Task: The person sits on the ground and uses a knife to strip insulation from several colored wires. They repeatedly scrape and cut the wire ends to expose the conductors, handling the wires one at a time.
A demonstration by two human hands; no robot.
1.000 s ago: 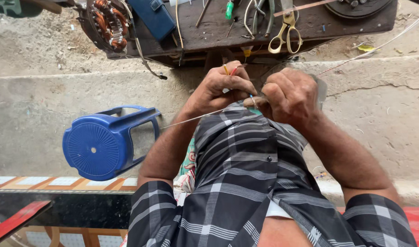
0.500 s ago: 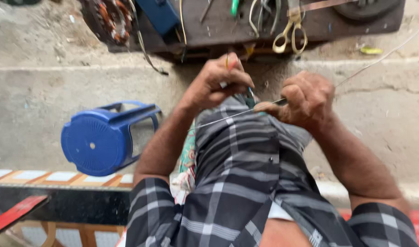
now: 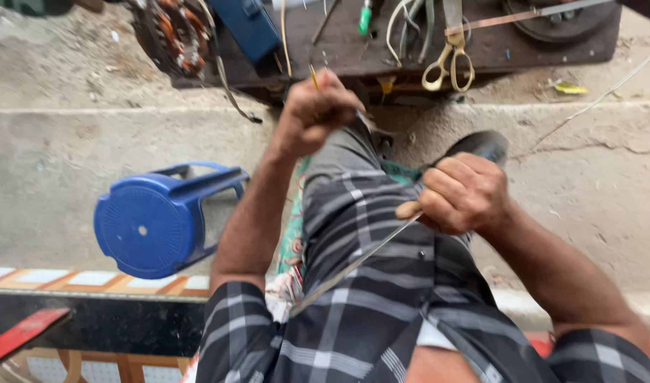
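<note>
No container shows among the tools. The thin pale length of wire (image 3: 360,262) runs on a slant over the person's lap, its long axis going from low near the grey checked cloth (image 3: 367,312) at the left knee up and rightward into the right hand (image 3: 461,193), and a like pale line carries on past that hand toward the upper right over the concrete floor (image 3: 69,156). The right hand is a closed fist, knuckles up, thumb pressed on the wire, its grip clenched on the wire above the right thigh. The left hand (image 3: 316,113) is raised higher and further out, wrist bent, fingers pinched shut round a thin yellow-tipped stick-like tool (image 3: 313,76) that points up toward the near edge of the dark wooden bench (image 3: 353,50). On the bench lie yellow-handled scissors (image 3: 449,60) toward the right, and a copper-wound motor stator (image 3: 176,32) at the left end. A blue plastic stool (image 3: 151,223) lies on its side on the floor, left of the left forearm.
</note>
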